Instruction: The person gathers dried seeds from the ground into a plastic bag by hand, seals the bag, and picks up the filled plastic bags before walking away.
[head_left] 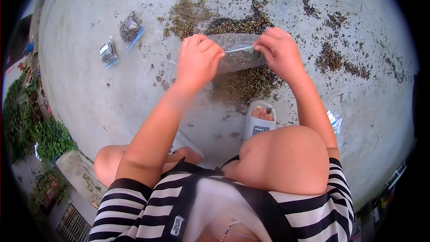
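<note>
A clear plastic bag (pixel 237 60) is stretched between my two hands, above dark and greenish-brown bits scattered on the concrete. My left hand (pixel 197 59) pinches the left end of its white top edge. At the right end of that edge, the thumb and fingers of my right hand (pixel 278 54) are closed on the bag. A heap of the small dried bits (pixel 244 88) lies just below the bag, and more (pixel 188 15) are spread beyond it. Whether the bag holds anything is hard to tell.
Two filled bags with blue edges, one larger (pixel 131 28) and one smaller (pixel 108 53), lie at the left. A crumpled clear packet (pixel 335 122) is by my right forearm. My slippered foot (pixel 260 118) is below the heap. Green plants (pixel 49 136) grow at far left.
</note>
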Tool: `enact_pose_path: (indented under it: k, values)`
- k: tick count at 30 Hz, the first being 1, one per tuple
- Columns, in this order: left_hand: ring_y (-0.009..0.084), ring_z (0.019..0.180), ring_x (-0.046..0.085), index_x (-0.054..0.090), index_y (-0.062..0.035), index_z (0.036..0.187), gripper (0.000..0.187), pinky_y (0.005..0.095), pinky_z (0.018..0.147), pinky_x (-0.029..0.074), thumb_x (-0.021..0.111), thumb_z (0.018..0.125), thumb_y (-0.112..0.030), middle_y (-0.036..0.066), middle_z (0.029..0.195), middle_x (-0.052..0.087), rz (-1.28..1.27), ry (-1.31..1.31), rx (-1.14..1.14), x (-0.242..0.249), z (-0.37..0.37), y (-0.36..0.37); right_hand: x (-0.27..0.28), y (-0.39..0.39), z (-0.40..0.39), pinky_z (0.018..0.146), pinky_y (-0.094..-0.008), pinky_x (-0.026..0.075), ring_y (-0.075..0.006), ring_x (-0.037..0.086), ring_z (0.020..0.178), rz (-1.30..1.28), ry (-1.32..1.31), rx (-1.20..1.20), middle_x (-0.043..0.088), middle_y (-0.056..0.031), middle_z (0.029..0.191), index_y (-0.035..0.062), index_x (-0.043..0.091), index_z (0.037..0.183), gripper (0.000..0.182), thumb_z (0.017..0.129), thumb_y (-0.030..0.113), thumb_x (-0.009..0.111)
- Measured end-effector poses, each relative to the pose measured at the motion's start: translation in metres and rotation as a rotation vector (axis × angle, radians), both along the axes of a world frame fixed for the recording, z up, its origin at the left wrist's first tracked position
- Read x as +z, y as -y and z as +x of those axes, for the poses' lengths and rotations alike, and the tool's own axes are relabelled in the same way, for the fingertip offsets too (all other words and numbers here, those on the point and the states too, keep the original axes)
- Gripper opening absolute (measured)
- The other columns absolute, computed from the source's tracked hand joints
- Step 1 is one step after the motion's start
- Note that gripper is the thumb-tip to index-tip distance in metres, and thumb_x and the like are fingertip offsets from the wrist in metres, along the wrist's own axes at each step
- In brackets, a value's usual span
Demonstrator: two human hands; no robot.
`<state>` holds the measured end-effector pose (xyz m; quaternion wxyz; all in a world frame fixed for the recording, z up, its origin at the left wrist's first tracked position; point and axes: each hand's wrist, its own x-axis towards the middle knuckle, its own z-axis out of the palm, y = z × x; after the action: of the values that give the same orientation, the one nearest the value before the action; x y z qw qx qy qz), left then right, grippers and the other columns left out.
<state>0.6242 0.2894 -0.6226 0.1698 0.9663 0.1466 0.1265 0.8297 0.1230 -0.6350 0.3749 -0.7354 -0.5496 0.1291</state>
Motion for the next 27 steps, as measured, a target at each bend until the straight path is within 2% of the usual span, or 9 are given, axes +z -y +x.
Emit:
enact_pose_path:
  k: [2,5,6,15,21,24,27]
  values:
    - [0.0261,0.104,0.063,0.074,-0.0121,0.09,0.01,0.0433,0.094,0.047,0.082,0.085,-0.016,0.0,0.095,0.07,0.014,-0.001,-0.021,-0.001,0.0,0.008,0.015,-0.012,-0.011,0.09,-0.0403,0.049,-0.0249,0.063,0.098,0.125,0.285,0.0,0.065,-0.0031,0.087,0.0098,0.073,0.09,0.011,0.081,0.012,0.078]
    - [0.0265,0.103,0.062,0.073,-0.0109,0.09,0.012,0.0436,0.094,0.047,0.082,0.084,-0.016,0.001,0.096,0.069,0.053,0.014,-0.027,0.002,0.004,0.016,0.008,-0.022,-0.035,0.095,-0.0396,0.046,-0.0224,0.061,0.101,-0.01,0.371,0.183,0.065,-0.001,0.09,0.0133,0.07,0.087,0.009,0.08,0.017,0.073]
    - [0.0266,0.103,0.062,0.072,-0.0106,0.09,0.013,0.0437,0.094,0.047,0.082,0.083,-0.015,0.001,0.096,0.069,0.069,0.021,-0.024,0.003,0.004,0.017,0.0,-0.025,-0.04,0.091,-0.038,0.048,-0.0229,0.061,0.097,-0.012,0.376,0.195,0.064,-0.0018,0.09,0.0146,0.067,0.083,0.006,0.08,0.019,0.068]
    - [0.0257,0.104,0.062,0.074,-0.0131,0.092,0.01,0.0431,0.096,0.045,0.081,0.085,-0.016,0.0,0.098,0.07,0.0,-0.044,0.049,0.015,-0.019,0.006,0.0,-0.017,-0.03,0.085,-0.0401,0.053,-0.0262,0.061,0.094,-0.007,0.225,0.198,0.063,-0.0028,0.091,0.0125,0.068,0.087,0.009,0.078,0.01,0.069]
    - [0.026,0.107,0.062,0.075,-0.0136,0.093,0.01,0.0437,0.097,0.045,0.081,0.086,-0.016,0.0,0.098,0.071,0.041,-0.05,0.057,0.012,-0.04,-0.01,0.0,-0.009,-0.018,0.082,-0.0401,0.054,-0.0272,0.061,0.092,-0.034,0.156,0.178,0.061,-0.004,0.088,0.0119,0.068,0.086,0.011,0.079,0.004,0.069]
    - [0.0266,0.107,0.063,0.075,-0.0136,0.093,0.009,0.0436,0.097,0.046,0.081,0.087,-0.015,0.0,0.098,0.071,0.032,-0.053,0.049,0.011,-0.044,-0.013,0.0,-0.007,-0.017,0.078,-0.0405,0.053,-0.0276,0.061,0.089,0.041,0.149,0.157,0.06,-0.0045,0.085,0.0115,0.067,0.086,0.01,0.08,0.004,0.07]
    - [0.0258,0.105,0.064,0.075,-0.0134,0.093,0.008,0.0412,0.094,0.047,0.081,0.087,-0.014,0.001,0.099,0.071,0.056,-0.045,0.083,0.01,-0.055,-0.025,0.001,-0.001,-0.007,0.076,-0.0412,0.053,-0.0281,0.06,0.087,0.003,0.092,0.114,0.058,-0.0052,0.083,0.0095,0.066,0.086,0.01,0.081,0.003,0.072]
